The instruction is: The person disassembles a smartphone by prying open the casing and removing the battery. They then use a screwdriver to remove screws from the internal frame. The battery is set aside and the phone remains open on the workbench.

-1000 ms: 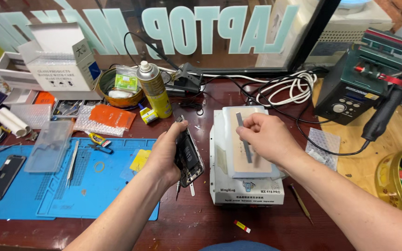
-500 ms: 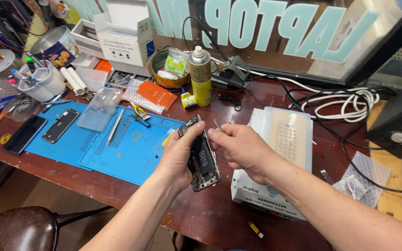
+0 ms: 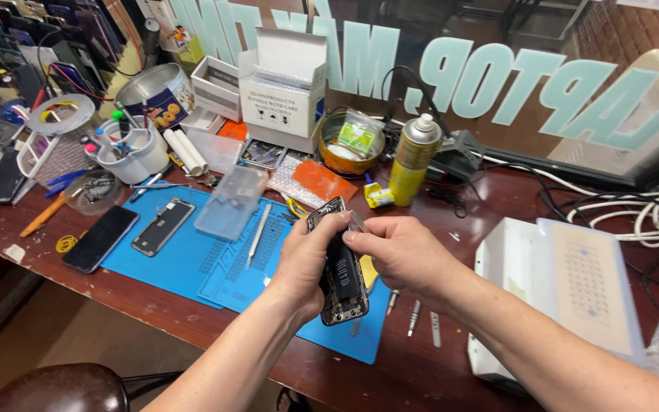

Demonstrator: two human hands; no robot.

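Note:
My left hand (image 3: 305, 267) grips an opened phone body (image 3: 339, 272) from its left side, holding it upright above the blue work mat (image 3: 215, 259). Its black battery and circuit parts face me. My right hand (image 3: 402, 252) pinches a thin metal tool (image 3: 358, 222) at the phone's upper right edge, fingertips touching the frame. Both hands meet over the mat's right end.
A white heating plate machine (image 3: 573, 297) stands at right. On the mat lie a phone screen (image 3: 162, 226), a clear plastic box (image 3: 232, 202) and a pen-like tool (image 3: 258, 233). A dark phone (image 3: 101, 238), a spray can (image 3: 415, 160), white boxes (image 3: 282, 91) and small screwdrivers (image 3: 413, 319) surround.
My right hand left the white machine and came to the phone in my left hand. The view swung left, and both hands now hold the phone closer to me.

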